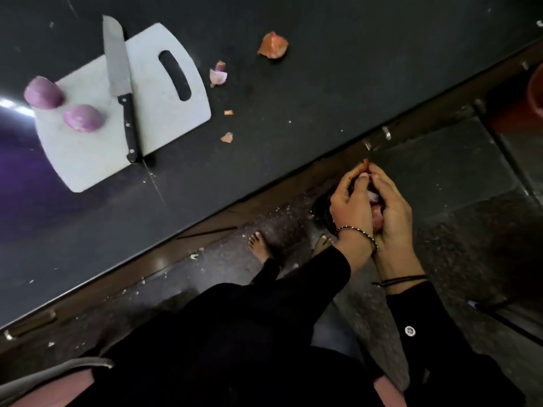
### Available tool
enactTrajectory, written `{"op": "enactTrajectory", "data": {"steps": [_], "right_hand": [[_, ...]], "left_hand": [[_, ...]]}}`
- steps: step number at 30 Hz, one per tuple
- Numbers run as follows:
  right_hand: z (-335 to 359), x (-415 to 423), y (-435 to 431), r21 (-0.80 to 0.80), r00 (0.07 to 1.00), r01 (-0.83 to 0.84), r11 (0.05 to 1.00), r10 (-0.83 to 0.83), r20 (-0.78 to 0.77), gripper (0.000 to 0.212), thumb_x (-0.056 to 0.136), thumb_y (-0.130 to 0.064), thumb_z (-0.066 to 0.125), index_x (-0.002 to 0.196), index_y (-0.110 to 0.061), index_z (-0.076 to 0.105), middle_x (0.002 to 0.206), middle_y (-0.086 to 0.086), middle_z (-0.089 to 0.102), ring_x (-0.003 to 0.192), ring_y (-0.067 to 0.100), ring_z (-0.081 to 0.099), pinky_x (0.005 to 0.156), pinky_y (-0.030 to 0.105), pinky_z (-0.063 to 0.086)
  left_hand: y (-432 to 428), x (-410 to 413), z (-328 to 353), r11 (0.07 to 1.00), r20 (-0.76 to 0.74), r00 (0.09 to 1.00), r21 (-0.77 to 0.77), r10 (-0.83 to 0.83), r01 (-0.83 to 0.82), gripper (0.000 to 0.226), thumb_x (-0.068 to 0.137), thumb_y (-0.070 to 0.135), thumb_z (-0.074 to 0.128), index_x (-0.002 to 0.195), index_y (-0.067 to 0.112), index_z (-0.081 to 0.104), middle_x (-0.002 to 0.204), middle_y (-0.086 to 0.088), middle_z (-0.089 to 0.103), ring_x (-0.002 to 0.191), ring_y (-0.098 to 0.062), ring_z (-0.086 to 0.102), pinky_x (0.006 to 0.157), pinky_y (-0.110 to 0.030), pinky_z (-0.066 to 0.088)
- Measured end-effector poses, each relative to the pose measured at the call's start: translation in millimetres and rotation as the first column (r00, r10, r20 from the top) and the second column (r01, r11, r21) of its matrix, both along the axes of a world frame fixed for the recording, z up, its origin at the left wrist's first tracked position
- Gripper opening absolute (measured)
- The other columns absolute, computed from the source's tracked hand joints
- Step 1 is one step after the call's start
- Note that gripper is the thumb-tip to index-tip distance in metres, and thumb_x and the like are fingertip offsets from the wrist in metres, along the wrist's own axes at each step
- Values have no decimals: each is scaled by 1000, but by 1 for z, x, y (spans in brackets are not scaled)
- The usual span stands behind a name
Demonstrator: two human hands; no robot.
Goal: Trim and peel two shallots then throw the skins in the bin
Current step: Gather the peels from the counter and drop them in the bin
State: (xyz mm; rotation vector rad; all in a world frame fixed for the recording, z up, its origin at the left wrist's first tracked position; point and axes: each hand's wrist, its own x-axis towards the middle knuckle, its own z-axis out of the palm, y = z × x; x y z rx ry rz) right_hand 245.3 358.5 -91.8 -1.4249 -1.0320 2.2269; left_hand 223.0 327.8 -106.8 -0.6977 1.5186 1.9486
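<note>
Left hand [351, 208] and right hand [392, 214] cup together around shallot skins [373, 197], past the counter's [323, 118] front edge. Two peeled shallots [83, 118] rest at the cutting board's [164, 113] left edge.

Countertop [323, 83] right of cutting board [164, 118]: broad open stretch, broken only by large skin piece [273, 45] at far side and smaller skin scraps [218, 74] near board's handle slot. Board crossed lengthwise by knife [117, 69]; left part taken up by two peeled shallots [43, 93] [83, 118]. Strip between knife and slot left bare. Space beyond counter edge, above floor, occupied by left hand [351, 207] and right hand [390, 212], cupped together round held skins [373, 197].
</note>
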Motion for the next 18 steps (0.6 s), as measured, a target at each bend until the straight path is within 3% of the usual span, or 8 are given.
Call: {"op": "enactTrajectory", "data": {"steps": [4,6,8,11,15,18], "right_hand": [[-41,5,22,-37,997,-17,999,20,76,22,100,-5,52,110,-12,70,103,-2,76,96,6,72,76,15,55],[-70,7,35,-50,992,-22,999,28,125,24,100,-6,52,116,-9,70,113,4,74,106,13,70,78,17,55],[-98,9,48,-83,986,-5,997,19,165,28,100,-6,52,124,-5,67,116,7,72,104,14,71,78,18,55],[-130,9,62,-119,979,21,993,4,202,28,99,-6,52,124,-6,66,103,1,74,84,7,73,74,19,57],[-176,9,74,-181,965,80,980,-30,262,29,97,-13,57,123,-8,69,118,12,72,105,24,70,101,39,53],[-202,9,81,-215,952,100,972,-30,305,30,95,-19,57,120,-8,71,118,12,73,109,28,69,97,42,54]], "left_hand": [[21,4,-43,998,76,997,-61,3,2,21,92,12,59,106,17,74,102,6,73,102,-8,66,94,-24,50],[34,5,-65,997,119,993,-82,14,-4,21,92,10,58,106,14,73,102,1,72,99,-10,66,88,-19,49],[45,4,-88,994,159,987,-107,13,5,21,92,10,58,105,14,74,97,-2,73,92,-12,66,83,-21,50],[58,1,-123,989,243,969,-131,-38,72,15,90,17,62,93,18,76,63,5,70,68,-11,64,75,-26,54],[72,-6,-157,986,332,941,-122,-64,110,23,92,16,61,70,20,67,46,13,62,45,3,58,49,-12,47],[77,-6,-191,989,381,922,-96,-68,113,26,90,19,64,65,19,66,46,13,63,48,0,61,49,-13,47]]}}
